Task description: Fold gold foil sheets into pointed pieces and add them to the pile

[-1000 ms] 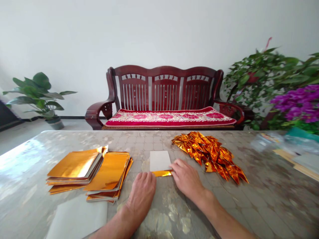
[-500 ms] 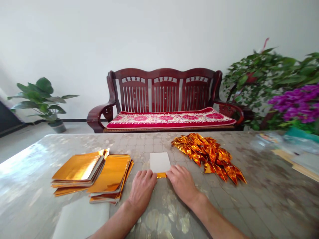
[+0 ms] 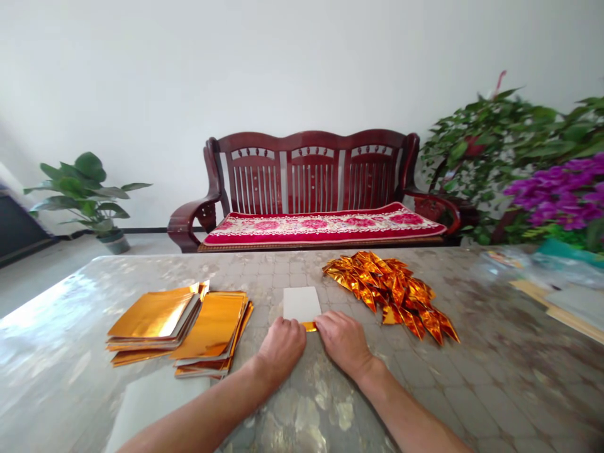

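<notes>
- Left hand (image 3: 282, 346) and right hand (image 3: 343, 343) lie palm-down on the worktop (image 3: 476, 384), apart, with a small gap between them.
- White card (image 3: 301, 304) sits flat, straight ahead of both hands, around the middle of the worktop.
- Gold foil strip (image 3: 309, 326) shows only as a thin sliver under the card's lower edge, right in the gap between the hands. The rest is hidden.
- Both hands are at the card's lower corners, touching it or just beside it. No clear clamp; cannot tell if they pinch the foil or only press on it.
- Handling: even pressure from both hands, with the card kept square to the foil edge, should stop it skewing. Foil looks thin and likely to crease, so flat fingers seem safer than nails.
- Left of the left hand: two stacks of gold foil sheets (image 3: 153, 318) (image 3: 212, 327), near it. Pale sheet (image 3: 155, 402) by the left forearm.
- Right of the right hand: heap of folded gold foil triangles (image 3: 394, 292), just beyond the fingers.
- Past the worktop: wooden bench (image 3: 306, 170) with red cushion (image 3: 321, 228).
</notes>
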The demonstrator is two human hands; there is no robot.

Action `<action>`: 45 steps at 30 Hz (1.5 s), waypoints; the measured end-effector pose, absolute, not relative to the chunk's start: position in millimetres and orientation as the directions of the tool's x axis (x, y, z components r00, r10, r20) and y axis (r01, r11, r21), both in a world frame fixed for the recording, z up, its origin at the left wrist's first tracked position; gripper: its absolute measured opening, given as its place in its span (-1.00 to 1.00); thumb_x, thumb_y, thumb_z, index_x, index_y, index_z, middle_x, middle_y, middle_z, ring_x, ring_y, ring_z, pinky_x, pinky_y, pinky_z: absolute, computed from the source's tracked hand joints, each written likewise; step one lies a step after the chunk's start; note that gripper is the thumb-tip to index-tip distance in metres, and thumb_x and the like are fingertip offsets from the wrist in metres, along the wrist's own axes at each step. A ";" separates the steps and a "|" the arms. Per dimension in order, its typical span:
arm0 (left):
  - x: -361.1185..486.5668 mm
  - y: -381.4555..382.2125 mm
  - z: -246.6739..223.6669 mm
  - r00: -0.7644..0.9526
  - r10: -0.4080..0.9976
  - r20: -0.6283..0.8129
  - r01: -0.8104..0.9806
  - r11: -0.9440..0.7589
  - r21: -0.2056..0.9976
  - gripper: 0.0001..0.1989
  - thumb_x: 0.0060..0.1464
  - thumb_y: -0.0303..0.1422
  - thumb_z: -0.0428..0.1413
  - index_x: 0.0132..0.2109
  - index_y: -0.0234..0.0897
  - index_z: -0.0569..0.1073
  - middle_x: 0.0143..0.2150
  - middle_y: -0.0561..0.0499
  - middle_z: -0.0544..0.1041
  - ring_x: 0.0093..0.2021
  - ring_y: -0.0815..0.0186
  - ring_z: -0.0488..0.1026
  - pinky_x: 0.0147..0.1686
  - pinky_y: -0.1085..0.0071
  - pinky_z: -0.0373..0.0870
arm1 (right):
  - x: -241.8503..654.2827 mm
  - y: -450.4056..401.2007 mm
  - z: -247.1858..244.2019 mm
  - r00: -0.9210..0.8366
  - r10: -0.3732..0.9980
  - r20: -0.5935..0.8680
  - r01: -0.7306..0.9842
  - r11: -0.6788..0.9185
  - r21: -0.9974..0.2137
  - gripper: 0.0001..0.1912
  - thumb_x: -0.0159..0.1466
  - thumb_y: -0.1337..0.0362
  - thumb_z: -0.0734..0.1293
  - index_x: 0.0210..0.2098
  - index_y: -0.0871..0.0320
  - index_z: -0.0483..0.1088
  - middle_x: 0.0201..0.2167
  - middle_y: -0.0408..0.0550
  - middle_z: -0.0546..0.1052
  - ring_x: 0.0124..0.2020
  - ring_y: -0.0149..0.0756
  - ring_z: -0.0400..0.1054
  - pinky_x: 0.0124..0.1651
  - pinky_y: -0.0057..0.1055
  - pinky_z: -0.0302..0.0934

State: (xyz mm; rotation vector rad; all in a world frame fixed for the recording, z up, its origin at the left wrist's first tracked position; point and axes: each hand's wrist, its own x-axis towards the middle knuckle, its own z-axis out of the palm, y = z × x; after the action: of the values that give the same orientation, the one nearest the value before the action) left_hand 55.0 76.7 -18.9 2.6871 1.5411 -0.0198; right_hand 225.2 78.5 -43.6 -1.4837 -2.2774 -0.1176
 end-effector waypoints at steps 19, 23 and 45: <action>73.2 75.1 -32.3 -0.152 0.973 -0.176 -0.195 0.145 0.970 -0.59 -0.13 -0.03 0.20 -0.39 -0.35 0.47 -0.51 0.01 0.49 -0.53 0.41 0.40 -0.53 0.54 0.27 | 211.5 67.3 -30.9 -0.322 0.678 0.660 0.677 0.653 -0.341 -0.46 0.24 0.44 0.30 0.20 0.05 0.31 0.05 0.02 0.48 0.04 -0.14 0.36 0.09 -0.17 0.32; 71.8 68.3 -39.1 -0.049 0.983 -0.178 -0.103 0.172 0.980 -0.69 -0.05 -0.13 0.18 -0.41 -0.33 0.46 -0.53 0.06 0.45 -0.55 0.44 0.33 -0.58 0.56 0.16 | 219.0 74.6 -38.5 -0.344 0.618 0.707 0.641 0.705 -0.304 -0.63 0.34 0.46 0.21 0.07 0.06 0.44 -0.13 -0.02 0.58 -0.09 -0.23 0.44 -0.02 -0.26 0.38; 19.0 80.8 -36.2 0.421 0.880 0.220 0.868 -0.461 0.186 -0.75 0.32 -0.31 -0.03 -0.15 -0.11 0.56 -0.20 0.01 0.54 -0.15 0.23 0.45 -0.16 0.37 0.35 | 225.6 91.4 -48.0 -0.274 0.888 0.368 0.700 0.447 -0.557 -0.57 0.07 0.53 0.32 -0.11 0.06 0.54 -0.16 -0.08 0.61 -0.10 -0.21 0.43 0.03 -0.29 0.28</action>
State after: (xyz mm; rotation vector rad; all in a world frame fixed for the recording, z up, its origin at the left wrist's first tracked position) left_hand 19.0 80.8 -36.2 2.6112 1.6070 0.4456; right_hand 225.6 91.4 -48.0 -1.3243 -2.0559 0.3774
